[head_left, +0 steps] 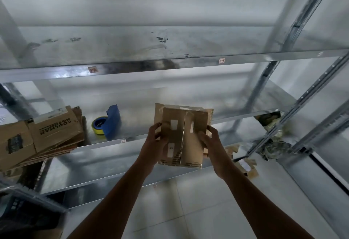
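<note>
1. The rack [170,65] is a galvanised steel unit that fills most of the view. 3 shelves show, carried on slotted uprights at the right. The top shelf is scuffed with dark marks.
2. The floor [188,210] is pale tile and runs under the rack.
3. The stack [41,140] of flattened cartons lies at the left end of the middle shelf [136,127]. It overhangs the front edge, and the print on the top carton reads upside down.
4. The crate [22,210] is dark and sits at the lower left, partly cut off by the frame edge.
5. The box [186,136] is brown cardboard with a centre seam and white tape patches. It is held in the air in front of the middle shelf, right of centre, and touches no shelf.
6. The left hand [154,144] grips the left edge of the box with curled fingers.
7. The right hand [211,140] grips the right edge in the same way.
8. The dispenser [109,123] is blue with a yellow tape roll. It stands on the middle shelf between the stack and the box.
</note>
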Demonstrator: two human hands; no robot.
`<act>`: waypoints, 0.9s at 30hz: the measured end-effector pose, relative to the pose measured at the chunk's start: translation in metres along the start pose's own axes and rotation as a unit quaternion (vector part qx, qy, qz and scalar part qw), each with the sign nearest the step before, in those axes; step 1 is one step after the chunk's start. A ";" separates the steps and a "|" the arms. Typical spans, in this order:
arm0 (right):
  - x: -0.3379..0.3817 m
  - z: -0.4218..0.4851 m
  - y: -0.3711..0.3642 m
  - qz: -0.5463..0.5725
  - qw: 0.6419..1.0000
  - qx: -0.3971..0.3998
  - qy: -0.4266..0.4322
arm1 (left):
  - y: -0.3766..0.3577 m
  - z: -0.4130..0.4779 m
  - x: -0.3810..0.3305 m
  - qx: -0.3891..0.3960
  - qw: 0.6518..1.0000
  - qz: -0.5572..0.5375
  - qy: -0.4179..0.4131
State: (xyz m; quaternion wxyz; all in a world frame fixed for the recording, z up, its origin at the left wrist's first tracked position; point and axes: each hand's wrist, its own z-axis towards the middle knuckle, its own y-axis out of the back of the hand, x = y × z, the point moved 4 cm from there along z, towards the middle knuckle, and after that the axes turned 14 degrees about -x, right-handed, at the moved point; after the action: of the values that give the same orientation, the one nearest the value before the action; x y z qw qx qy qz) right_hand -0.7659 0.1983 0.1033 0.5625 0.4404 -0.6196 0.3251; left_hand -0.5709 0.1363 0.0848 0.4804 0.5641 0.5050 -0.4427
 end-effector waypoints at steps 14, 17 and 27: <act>0.006 0.019 0.057 -0.007 0.995 -0.006 -0.096 | -0.054 -0.017 -0.026 -0.056 0.985 -0.075 0.145; 0.013 0.011 0.061 -0.013 0.997 0.023 -0.078 | -0.049 -0.022 -0.032 -0.030 0.989 -0.093 0.114; 0.021 -0.025 0.051 0.035 0.998 -0.031 -0.047 | -0.027 -0.057 -0.034 0.032 0.996 -0.085 0.016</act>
State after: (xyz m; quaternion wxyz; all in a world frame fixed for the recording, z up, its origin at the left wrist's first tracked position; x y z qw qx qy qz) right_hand -0.8018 0.2380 0.1325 0.5345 0.4157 -0.6700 0.3041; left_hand -0.6002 0.1881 0.1245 0.4150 0.5413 0.5441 -0.4886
